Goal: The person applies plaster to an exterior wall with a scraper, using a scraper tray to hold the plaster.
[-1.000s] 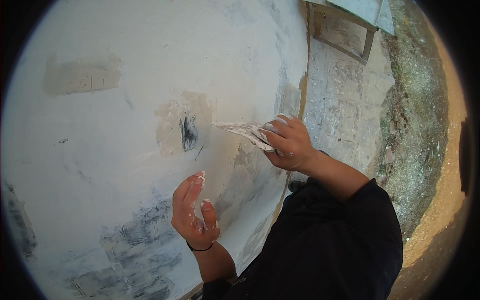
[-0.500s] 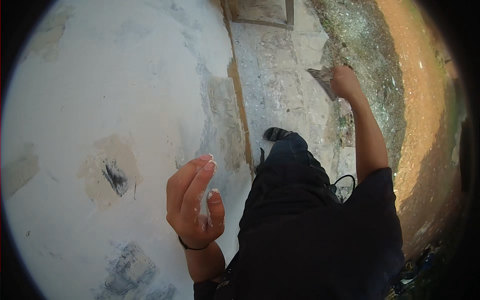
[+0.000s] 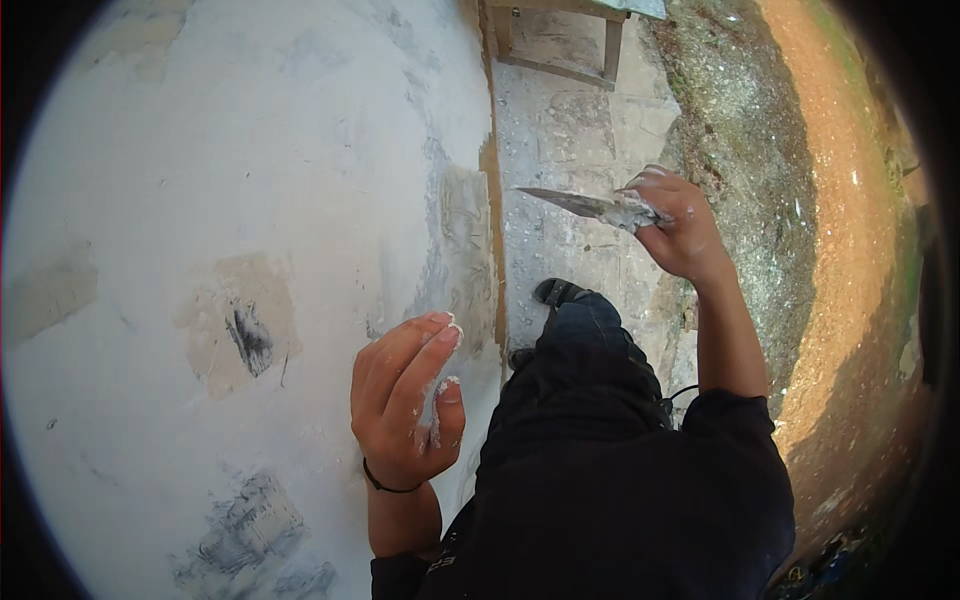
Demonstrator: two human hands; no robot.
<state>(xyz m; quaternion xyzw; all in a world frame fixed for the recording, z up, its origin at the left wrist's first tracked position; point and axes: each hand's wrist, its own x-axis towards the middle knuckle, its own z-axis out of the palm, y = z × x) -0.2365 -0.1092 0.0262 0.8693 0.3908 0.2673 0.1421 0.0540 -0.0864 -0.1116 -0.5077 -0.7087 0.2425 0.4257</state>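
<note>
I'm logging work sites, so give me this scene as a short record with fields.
Right hand: grips a flat scraper, blade pointing toward the wall
Scraper: smeared with whitish material, apart from the wall
Left hand: holds nothing, fingers bent, whitish residue on fingertips; wall contact unclear
Left wrist: thin dark band
Wall: whitish, with a beige patch bearing a dark mark
Ground: pale paving, wooden-legged stand on it

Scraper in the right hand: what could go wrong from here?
White residue shows on the scraper near the right hand, so the grip might slip. Its tip points toward the wall, so a careless swing could scratch the surface. If dropped, it could land near the dark shoe.
</note>
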